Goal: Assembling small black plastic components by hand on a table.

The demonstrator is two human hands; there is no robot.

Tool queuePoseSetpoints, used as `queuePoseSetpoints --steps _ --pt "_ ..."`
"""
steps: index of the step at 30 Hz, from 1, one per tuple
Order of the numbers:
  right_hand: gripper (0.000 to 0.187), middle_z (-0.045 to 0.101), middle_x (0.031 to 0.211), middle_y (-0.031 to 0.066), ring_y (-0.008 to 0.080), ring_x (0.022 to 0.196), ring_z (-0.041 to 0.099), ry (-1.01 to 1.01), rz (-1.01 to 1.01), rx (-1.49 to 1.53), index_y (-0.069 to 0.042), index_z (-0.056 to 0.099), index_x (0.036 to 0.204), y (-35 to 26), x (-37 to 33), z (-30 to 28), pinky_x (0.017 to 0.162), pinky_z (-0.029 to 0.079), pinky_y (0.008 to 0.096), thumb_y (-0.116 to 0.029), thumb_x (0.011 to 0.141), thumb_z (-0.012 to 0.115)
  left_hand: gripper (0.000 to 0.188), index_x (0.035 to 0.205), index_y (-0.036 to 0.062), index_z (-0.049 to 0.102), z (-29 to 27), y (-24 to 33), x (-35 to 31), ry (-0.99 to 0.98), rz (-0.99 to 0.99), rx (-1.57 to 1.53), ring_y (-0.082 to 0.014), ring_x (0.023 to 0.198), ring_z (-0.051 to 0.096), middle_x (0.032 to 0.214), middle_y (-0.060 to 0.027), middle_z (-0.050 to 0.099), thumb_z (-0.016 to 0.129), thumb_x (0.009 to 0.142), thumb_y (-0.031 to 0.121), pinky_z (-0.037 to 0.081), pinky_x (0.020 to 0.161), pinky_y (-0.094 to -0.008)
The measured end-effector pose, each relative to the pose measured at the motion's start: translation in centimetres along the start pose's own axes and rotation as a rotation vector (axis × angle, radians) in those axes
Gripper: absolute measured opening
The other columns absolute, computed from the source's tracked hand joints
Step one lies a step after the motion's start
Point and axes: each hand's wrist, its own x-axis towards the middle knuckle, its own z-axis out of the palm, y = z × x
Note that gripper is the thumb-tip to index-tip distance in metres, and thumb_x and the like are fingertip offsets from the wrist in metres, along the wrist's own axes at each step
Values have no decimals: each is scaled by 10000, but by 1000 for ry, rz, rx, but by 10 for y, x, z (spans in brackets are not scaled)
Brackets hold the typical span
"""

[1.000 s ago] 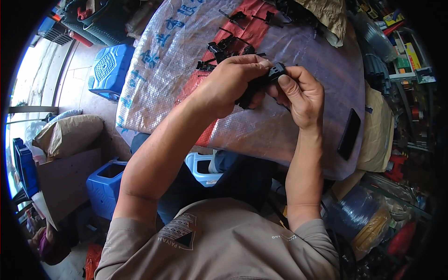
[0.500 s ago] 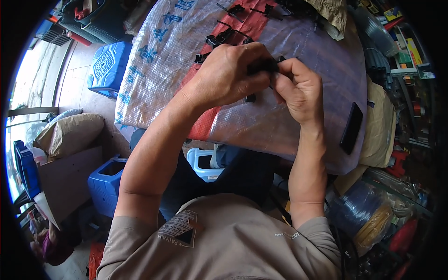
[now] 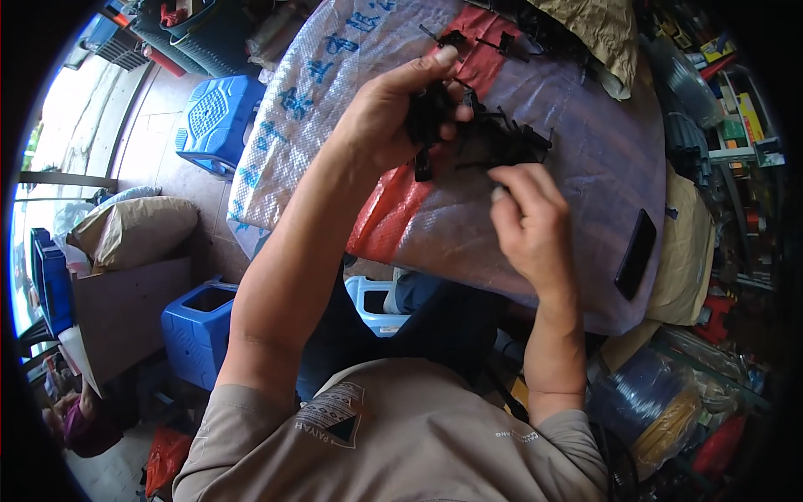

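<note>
Left hand (image 3: pixel 389 113): grip wrapped round black parts (image 3: pixel 428 121) | Right hand (image 3: pixel 534 219): grip slightly parted beside black pile (image 3: pixel 512 147) | Handling: probably light, stiff; hold bodies (image 3: pixel 453 38), spare thin rods (image 3: pixel 515 55).

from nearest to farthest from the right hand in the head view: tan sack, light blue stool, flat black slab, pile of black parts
Nearest the right hand first:
1. pile of black parts, just ahead at its fingertips
2. flat black slab, to its right
3. light blue stool, lower left
4. tan sack, far left
</note>
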Motion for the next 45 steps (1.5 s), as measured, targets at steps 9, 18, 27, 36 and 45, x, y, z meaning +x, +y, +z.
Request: queuePoseSetpoints --steps 9,18,27,36,45 --pt "130 556 660 17 51 506 450 258 449 759 -25 599 903 27 36 -20 469 349 188 -134 929 534 194 977 7 650 35 -4 -16 94 30 792 -81 709 596 778 -61 648 667 859 160 458 556 -225" --pt "139 550 643 -4 43 464 415 178 500 901 -51 570 809 21 47 -7 419 306 200 -145 909 549 383 1123 -71 588 41 -26 -14 -37 393 1116 -224 903 666 998 -187 670 696 841 164 517 788 -306" --pt "174 604 836 2 58 738 539 160 138 825 17 607 1056 35 36 6 679 440 194 -69 905 617 214 994 -41 617 40 -31 -13 38 441 936 -183 785 677 824 -150 677 651 829 90 519 711 -295" --pt "159 588 837 -1 51 731 521 125 107 893 17 628 1048 41 35 10 678 432 187 -28 906 572 74 817 8 606 39 -44 -7 90 612 1115 -281 698 666 734 -123 655 628 800 77 511 612 -341" --pt "168 590 850 -24 31 699 490 53 141 919 11 632 1043 43 36 6 648 402 167 -45 899 567 102 877 8 600 41 -47 -12 176 516 1122 -191 666 608 761 -84 637 621 847 103 484 591 -314"
